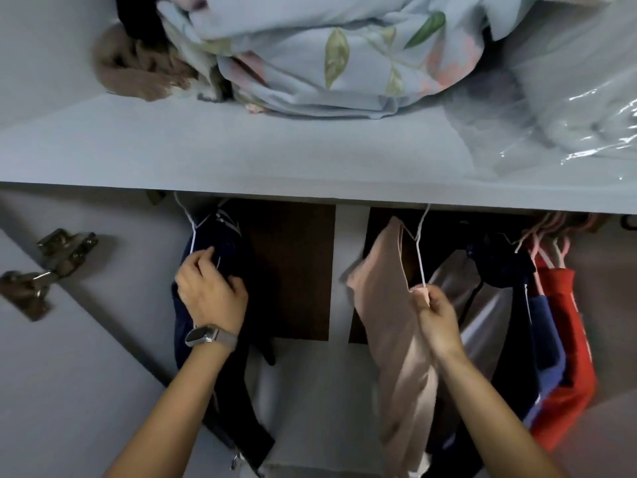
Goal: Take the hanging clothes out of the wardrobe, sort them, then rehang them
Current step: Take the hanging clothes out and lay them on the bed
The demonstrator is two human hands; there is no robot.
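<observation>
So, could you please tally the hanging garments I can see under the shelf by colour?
Navy: 2, the navy garment gripped by the left hand and the navy top on the right
Pale pink: 1, the pink garment whose hanger the right hand pinches
Grey: 1
Blue: 1
Red: 1
Total: 6

left hand (pixel 210 291): bare, no glove
left wrist: watch (pixel 200 336), dark rounded-rectangular face, silver-grey mesh band
right hand (pixel 437 319): bare, nothing worn
forearms: bare, sleeveless
</observation>
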